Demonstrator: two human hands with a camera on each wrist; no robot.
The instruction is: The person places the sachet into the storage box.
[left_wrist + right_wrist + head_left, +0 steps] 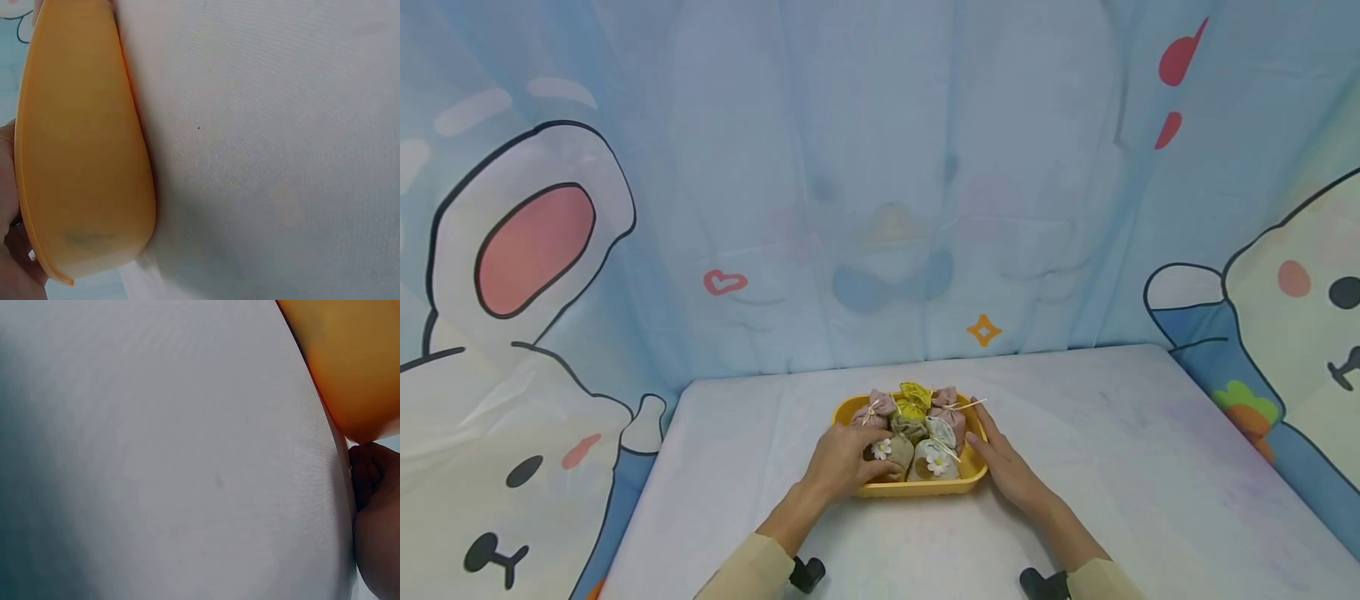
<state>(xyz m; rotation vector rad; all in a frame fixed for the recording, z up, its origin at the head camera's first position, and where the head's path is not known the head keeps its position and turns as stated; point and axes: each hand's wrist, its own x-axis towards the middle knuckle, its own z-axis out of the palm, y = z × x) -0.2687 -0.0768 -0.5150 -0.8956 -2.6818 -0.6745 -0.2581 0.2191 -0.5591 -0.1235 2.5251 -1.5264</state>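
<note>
A yellow oblong basket (917, 490) sits on the white-covered table, filled with several small drawstring pouches. My left hand (842, 460) reaches over its left end, with thumb and fingers around an olive-beige pouch (901, 454) bearing a white flower. Against the right end rests my right hand (1009, 475), its fingers fairly straight along the rim. Beside the held pouch is a pale pouch (942, 454) with a flower; yellow (913, 400) and pink pouches (950, 417) lie behind. In the left wrist view, the basket's outer wall (84, 137) hides the pouches.
The white cloth-covered table (760, 442) extends around the basket. Behind it hangs a light blue curtain (887, 167) printed with cartoon animals. Dark wrist-camera mounts (808, 575) sit beneath both forearms.
</note>
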